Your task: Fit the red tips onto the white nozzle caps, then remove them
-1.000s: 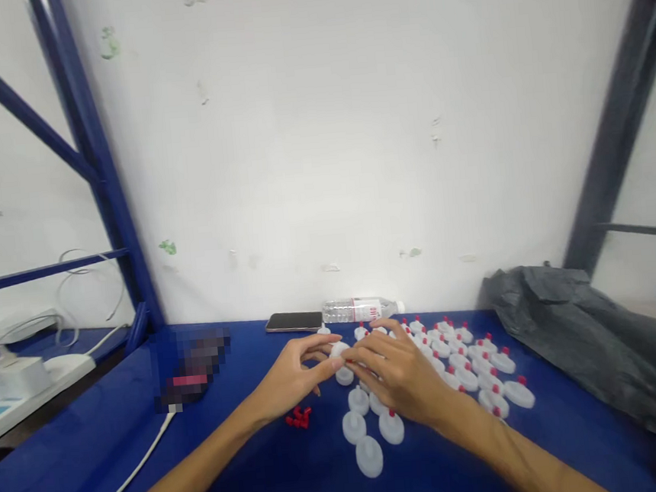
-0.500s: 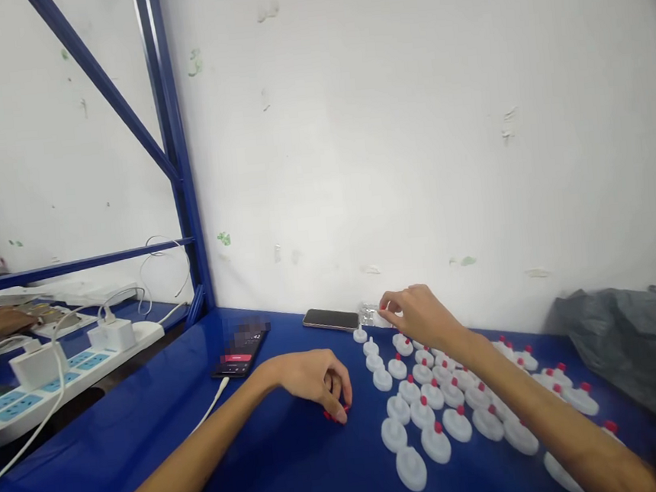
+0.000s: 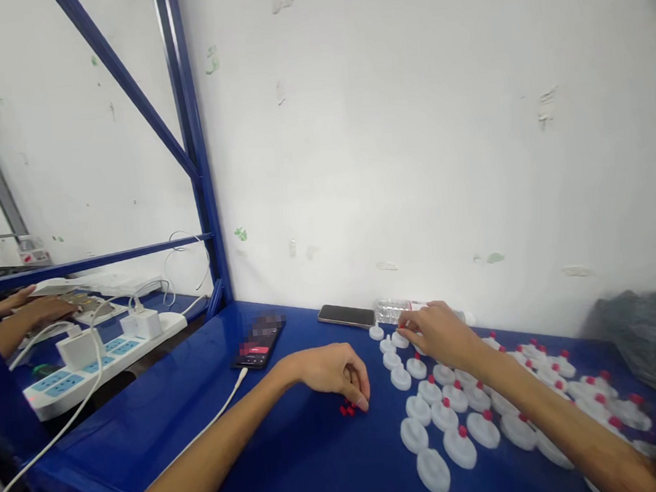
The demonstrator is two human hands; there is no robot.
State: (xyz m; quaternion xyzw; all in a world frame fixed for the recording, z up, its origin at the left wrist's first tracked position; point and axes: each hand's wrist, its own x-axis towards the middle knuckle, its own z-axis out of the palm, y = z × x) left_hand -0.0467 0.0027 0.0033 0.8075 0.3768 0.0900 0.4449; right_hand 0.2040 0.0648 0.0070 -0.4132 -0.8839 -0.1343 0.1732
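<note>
Many round white plastic caps with narrow nozzles stand on the blue table; most, like this white cap (image 3: 459,447), carry a small red tip. Others, such as the white cap (image 3: 433,472) at the front, show no red tip. My right hand (image 3: 442,335) is closed in a pinch at the back of the group, with a red tip between its fingertips above a white cap (image 3: 399,339). My left hand (image 3: 336,371) rests on the table with fingers curled together; what they hold is hidden. Loose red tips (image 3: 347,410) lie beside its fingertips.
Behind the caps, a clear plastic bottle (image 3: 391,311) lies by the wall near a dark phone (image 3: 346,315). Another phone (image 3: 260,340) is plugged into a white cable. A power strip (image 3: 109,365) and a co-worker's hands (image 3: 40,311) are left; a grey plastic bag (image 3: 652,340) is right.
My right hand has come down from in front of the bottle to a white cap in the back row. More loose red tips show beside my left hand. The view has swung slightly left.
</note>
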